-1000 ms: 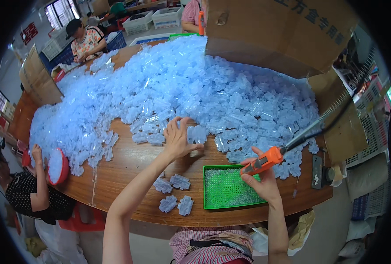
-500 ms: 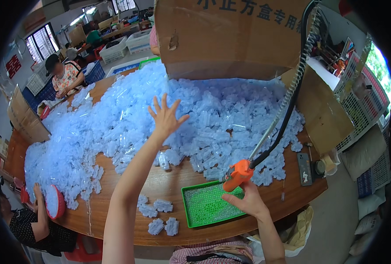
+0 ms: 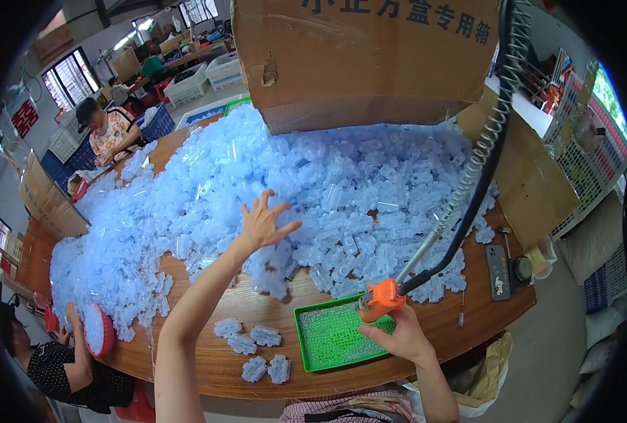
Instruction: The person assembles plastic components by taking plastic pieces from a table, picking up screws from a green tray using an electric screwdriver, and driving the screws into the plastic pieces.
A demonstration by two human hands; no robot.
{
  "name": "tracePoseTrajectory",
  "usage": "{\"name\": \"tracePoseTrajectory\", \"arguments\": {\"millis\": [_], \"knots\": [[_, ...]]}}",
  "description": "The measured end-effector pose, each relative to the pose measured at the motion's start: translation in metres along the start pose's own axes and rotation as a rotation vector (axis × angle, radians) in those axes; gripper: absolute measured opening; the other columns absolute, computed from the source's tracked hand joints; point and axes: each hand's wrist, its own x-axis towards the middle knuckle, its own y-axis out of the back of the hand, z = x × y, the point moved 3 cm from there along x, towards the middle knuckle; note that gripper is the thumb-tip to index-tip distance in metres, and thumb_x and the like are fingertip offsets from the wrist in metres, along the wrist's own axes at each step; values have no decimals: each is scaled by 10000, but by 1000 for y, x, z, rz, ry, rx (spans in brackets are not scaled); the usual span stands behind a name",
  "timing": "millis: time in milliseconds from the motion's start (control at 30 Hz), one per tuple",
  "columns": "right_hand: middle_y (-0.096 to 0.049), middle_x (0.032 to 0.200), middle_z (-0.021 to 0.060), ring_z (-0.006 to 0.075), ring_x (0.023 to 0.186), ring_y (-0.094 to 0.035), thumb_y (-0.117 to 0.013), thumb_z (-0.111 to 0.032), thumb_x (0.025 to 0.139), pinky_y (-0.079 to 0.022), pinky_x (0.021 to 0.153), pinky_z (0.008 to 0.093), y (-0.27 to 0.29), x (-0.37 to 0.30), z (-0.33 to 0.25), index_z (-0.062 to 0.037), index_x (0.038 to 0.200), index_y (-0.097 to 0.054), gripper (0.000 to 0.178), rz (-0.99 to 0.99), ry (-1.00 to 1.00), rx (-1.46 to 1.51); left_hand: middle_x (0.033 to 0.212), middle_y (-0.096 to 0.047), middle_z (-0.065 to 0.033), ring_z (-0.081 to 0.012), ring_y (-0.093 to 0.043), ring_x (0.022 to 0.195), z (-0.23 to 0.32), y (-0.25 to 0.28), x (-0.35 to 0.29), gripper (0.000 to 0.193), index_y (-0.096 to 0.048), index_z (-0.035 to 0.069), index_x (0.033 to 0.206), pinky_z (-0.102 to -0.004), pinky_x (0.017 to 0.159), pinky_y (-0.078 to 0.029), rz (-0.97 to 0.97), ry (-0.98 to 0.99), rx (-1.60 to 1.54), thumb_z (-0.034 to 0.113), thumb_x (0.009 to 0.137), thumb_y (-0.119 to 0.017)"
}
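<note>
A large heap of clear, bluish plastic pieces [image 3: 186, 190] spreads over the wooden table [image 3: 313, 388]. My left hand [image 3: 264, 222] is over the near part of the heap, its fingers spread and slightly curled. Some pieces by its wrist look smeared by motion. My right hand [image 3: 402, 335] is wrapped round an orange handheld power tool [image 3: 382, 302], which hangs from a coiled spring and a black hose [image 3: 461, 243]. Beneath the tool lies a green perforated tray [image 3: 335, 338] with tiny shiny parts in it. Several clear plastic pieces [image 3: 246, 342] lie apart, left of the tray.
A big cardboard box [image 3: 370, 77] stands tilted over the heap. At the right edge are a phone [image 3: 497, 271], a small dark jar [image 3: 521, 270] and a thin screwdriver [image 3: 461, 310]. Two people sit along the left, one beside a red basket [image 3: 99, 330].
My left hand has come nearer, down into the heap's front, and some pieces have shifted toward me with it. My right hand still holds the orange tool over the tray.
</note>
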Motion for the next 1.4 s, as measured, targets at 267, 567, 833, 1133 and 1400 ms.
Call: {"name": "tracePoseTrajectory", "arguments": {"millis": [267,567,833,1133,1400], "knots": [[-601,1144,99,207,1053,-584,-779,-243,765,-444,920,345,1,-2,4,-53,1296,-481,638,3,-13,95,1339,-390,-161,-388,-582,1041,-2,25,-31,646,-585,213,1220,-500,886,-472,-275,-241,-55,671,765,-580],[-612,1170,140,246,1067,-607,-763,-245,788,-464,903,345,6,-3,-4,-67,1354,-420,685,34,-56,53,1393,-387,-201,-394,-385,1267,56,0,83,564,-556,209,1272,-582,1024,-299,123,-361,-15,594,862,-513],[-433,1384,164,264,1271,-444,-704,-314,833,-353,1051,360,1,1,-19,-58,1447,-273,793,-76,-24,85,1415,-307,-215,-563,-196,1290,77,-43,77,630,-651,191,1102,-676,964,-306,26,-317,-23,662,683,-672],[-592,1179,176,317,1122,-562,-737,-423,774,-449,937,404,4,9,-5,-59,1282,-469,680,59,-78,-296,1463,-354,-117,-323,-391,1312,83,26,-3,595,-373,214,1423,-680,1034,-221,-36,-408,-204,449,906,-547],[-427,1314,222,359,1210,-420,-725,-209,791,-339,1026,427,-3,-4,-14,28,1345,-369,700,98,61,-596,902,-598,-162,-324,-593,815,-35,53,-193,159,-567,59,1003,-394,711,-480,137,122,-367,157,881,-599]]}}
